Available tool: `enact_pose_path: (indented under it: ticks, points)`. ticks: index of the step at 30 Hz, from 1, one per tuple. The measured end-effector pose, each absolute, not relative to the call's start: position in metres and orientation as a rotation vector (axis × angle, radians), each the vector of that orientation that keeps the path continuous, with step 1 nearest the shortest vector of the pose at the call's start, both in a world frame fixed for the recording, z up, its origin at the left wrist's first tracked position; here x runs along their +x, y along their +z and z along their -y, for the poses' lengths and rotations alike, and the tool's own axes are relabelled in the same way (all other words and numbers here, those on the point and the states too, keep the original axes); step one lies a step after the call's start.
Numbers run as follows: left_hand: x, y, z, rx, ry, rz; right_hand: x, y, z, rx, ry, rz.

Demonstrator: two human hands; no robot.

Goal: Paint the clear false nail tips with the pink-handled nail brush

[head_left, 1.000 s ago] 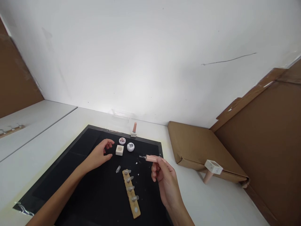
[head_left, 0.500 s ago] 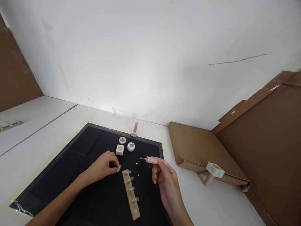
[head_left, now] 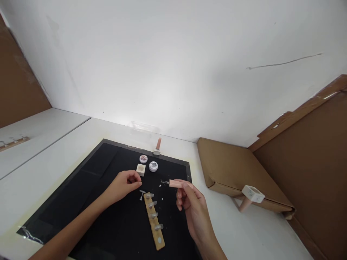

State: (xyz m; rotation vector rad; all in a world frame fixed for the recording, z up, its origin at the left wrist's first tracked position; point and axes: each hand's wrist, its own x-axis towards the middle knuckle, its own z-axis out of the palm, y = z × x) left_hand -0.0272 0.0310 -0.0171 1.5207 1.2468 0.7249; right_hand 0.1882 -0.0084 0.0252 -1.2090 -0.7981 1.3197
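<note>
My right hand (head_left: 193, 206) pinches the pink handle of a nail polish brush (head_left: 175, 183), its bristles pointing left over the black mat (head_left: 114, 224). My left hand (head_left: 123, 186) is empty, with thumb and forefinger curved and slightly apart. Just below its fingertips stands a clear nail tip on a small stem (head_left: 141, 194). Beside it is a tan display strip (head_left: 152, 227) bearing several clear nail tips (head_left: 152, 204). A square pale bottle (head_left: 140, 169) stands behind my left hand, with a round white pot (head_left: 153, 166) and another small pot (head_left: 143, 159) nearby.
A pink-capped polish bottle (head_left: 157, 147) stands at the mat's back edge. On the right are a brown cardboard box (head_left: 230, 164) and another polish bottle (head_left: 252, 195). A clear tray (head_left: 143, 127) lies by the white wall. White specks dot the mat.
My left hand has let go of the nail tip, which now stands beside the strip, and has drawn up slightly. My right hand still holds the brush. The view has shifted slightly.
</note>
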Motion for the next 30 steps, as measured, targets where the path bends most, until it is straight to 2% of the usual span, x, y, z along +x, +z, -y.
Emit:
enact_pose_path:
  ticks: [8, 13, 24, 30]
  points:
    - [-0.029, -0.017, -0.021, 1.750, 0.467, -1.378, 0.188, 0.024, 0.008, -1.226, 1.306, 0.815]
    - [-0.022, -0.016, -0.017, 1.836, 0.423, -1.453, 0.188, 0.023, 0.008, -1.236, 1.308, 0.831]
    - [-0.026, -0.015, -0.022, 1.570, 0.657, -1.347, 0.186, 0.020, 0.005, -1.228, 1.282, 0.855]
    - [-0.024, 0.000, -0.020, 1.256, 0.784, -1.054, 0.188, 0.022, 0.011, -1.176, 1.255, 0.911]
